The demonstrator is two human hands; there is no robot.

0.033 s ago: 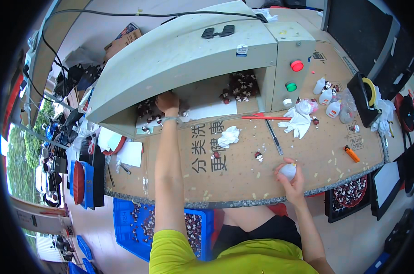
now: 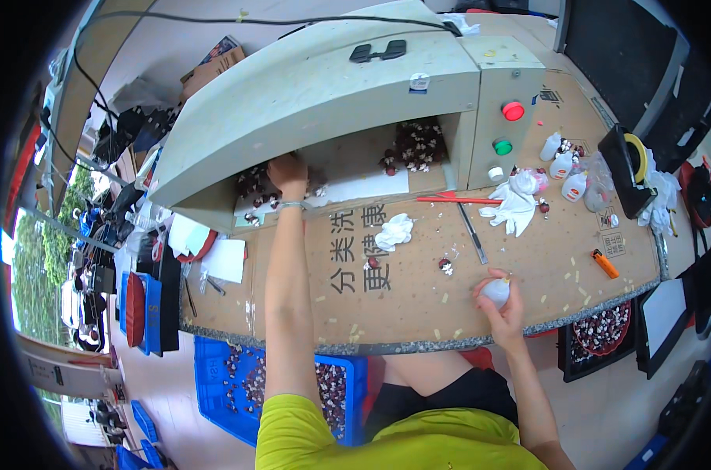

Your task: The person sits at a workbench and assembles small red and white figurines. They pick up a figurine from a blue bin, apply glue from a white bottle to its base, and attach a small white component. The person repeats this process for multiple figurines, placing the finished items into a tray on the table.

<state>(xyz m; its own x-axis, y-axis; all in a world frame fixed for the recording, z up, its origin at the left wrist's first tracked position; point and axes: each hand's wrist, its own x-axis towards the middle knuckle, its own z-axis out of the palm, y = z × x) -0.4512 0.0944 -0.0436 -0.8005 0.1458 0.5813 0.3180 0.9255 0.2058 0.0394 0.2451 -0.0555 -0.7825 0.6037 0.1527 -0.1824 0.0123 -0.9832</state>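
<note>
My left hand [image 2: 288,174] reaches into the low opening of a pale grey-green box-shaped machine [image 2: 332,90]. Beside it, at the left end of the opening, lies a pile of small dark-red and white pieces [image 2: 249,183]; its fingertips are hidden, so whether it grips one cannot be told. Near the table's front edge, my right hand [image 2: 511,313] is wrapped round a small whitish squeeze bottle [image 2: 495,292] with a yellowish tip. A second heap of the pieces [image 2: 420,145] sits inside the opening at its right end. White paper [image 2: 363,185] lines the machine floor.
On the cardboard-covered table [image 2: 418,313] are a crumpled tissue [image 2: 394,233], a craft knife [image 2: 473,233], a red stick [image 2: 457,200], a white glove [image 2: 515,207], small bottles [image 2: 560,165] and an orange lighter [image 2: 604,264]. Below stands a blue crate [image 2: 214,376] with more pieces.
</note>
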